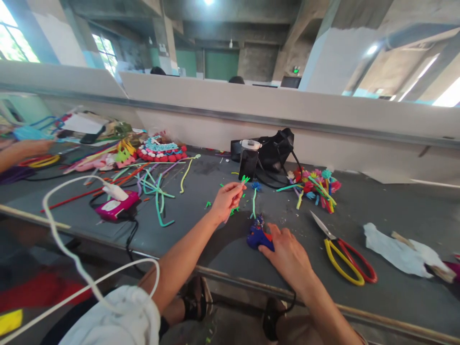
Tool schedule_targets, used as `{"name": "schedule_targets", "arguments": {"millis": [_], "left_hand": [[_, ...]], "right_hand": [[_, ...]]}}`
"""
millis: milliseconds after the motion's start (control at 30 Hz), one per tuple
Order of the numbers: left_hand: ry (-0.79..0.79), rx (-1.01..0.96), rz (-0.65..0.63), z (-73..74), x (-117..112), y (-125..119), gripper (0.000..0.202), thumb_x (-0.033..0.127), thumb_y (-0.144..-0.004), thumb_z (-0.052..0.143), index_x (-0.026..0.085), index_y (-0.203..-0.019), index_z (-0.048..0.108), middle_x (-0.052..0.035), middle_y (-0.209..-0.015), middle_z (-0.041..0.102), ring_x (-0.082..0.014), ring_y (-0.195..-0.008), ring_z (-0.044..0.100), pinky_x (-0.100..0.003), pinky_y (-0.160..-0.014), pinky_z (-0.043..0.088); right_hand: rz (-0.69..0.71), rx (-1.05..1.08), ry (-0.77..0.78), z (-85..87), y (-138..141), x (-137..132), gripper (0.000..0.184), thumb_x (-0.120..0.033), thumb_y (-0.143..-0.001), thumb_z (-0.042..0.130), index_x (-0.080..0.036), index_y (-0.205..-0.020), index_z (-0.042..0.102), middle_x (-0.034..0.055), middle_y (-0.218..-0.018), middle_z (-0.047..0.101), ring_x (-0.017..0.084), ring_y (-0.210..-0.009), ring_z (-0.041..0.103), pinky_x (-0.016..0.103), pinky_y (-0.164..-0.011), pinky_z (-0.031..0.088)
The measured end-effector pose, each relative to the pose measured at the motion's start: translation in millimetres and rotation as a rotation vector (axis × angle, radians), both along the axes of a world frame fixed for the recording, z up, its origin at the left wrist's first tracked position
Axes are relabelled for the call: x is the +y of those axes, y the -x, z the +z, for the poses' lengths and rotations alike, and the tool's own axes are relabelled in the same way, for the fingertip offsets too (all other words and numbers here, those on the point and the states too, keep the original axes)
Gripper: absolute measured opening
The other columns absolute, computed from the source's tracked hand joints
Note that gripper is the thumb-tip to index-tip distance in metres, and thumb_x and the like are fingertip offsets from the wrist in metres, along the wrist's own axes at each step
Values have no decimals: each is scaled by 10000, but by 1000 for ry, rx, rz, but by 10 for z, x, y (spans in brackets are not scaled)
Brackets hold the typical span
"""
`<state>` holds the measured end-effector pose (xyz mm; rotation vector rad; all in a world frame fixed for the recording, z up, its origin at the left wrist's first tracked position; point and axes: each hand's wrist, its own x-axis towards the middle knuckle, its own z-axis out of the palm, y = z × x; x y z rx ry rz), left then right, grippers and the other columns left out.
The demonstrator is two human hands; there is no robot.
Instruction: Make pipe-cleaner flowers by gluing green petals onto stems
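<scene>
My left hand (227,199) is raised over the grey table (395,215), fingers pinched on a small green pipe-cleaner piece (245,180). My right hand (285,254) lies on the table and is closed around a blue glue gun (257,235), whose nozzle points away from me. A green stem with a blue tip (254,197) lies just beyond the glue gun. Small green scraps are scattered around it.
Yellow-and-red scissors (345,258) lie right of my hand, with white cloth (395,249) further right. A bunch of colourful pipe-cleaner flowers (316,188), a black bag (275,151) and a phone (248,164) stand behind. Loose pipe cleaners (154,187) and a pink device (117,207) sit left. Another person's arm (21,151) is at far left.
</scene>
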<state>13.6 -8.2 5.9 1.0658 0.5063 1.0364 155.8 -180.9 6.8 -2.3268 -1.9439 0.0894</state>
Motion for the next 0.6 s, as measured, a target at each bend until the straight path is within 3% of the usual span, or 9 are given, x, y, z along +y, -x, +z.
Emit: {"name": "schedule_targets", "arguments": {"millis": [133, 300, 400, 500, 600], "left_hand": [[-27, 8, 11, 20, -13, 4, 260, 372, -765, 750, 138, -853, 676, 58, -568, 429, -22, -420, 314, -170, -393, 174], [-55, 16, 14, 38, -40, -4, 256, 374, -768, 745, 144, -863, 683, 57, -582, 424, -27, -438, 324, -174, -404, 189], [-50, 51, -4, 33, -50, -6, 268, 381, -749, 756, 141, -847, 687, 65, -560, 401, -24, -429, 289, -181, -405, 161], [-49, 111, -42, 28, -78, -18, 289, 404, -735, 760, 139, -829, 691, 74, -528, 379, -23, -414, 258, -193, -409, 141], [-69, 157, -81, 28, -127, -40, 305, 427, -737, 752, 137, -814, 695, 80, -519, 348, -25, -418, 238, -204, -418, 125]], "right_hand": [[36, 136, 28, 0, -12, 39, 202, -255, -851, 548, -193, -1023, 634, 97, -919, 690, 265, -868, 678, 313, -719, 454], [-51, 453, -258, 25, -114, 52, 259, -277, -771, 578, -200, -1017, 598, 51, -874, 683, 220, -770, 646, 303, -704, 458], [-51, 834, -367, 54, -176, 44, 289, -423, -806, 609, -192, -978, 613, -10, -692, 579, 159, -559, 534, 277, -547, 436], [-50, 1191, -342, 48, -195, 40, 471, -597, -813, 610, -164, -993, 653, -43, -593, 480, 112, -449, 399, 241, -413, 347], [-37, 1235, -376, 24, -189, 48, 541, -659, -800, 607, -151, -969, 688, 0, -649, 557, 121, -508, 453, 236, -440, 372]]}}
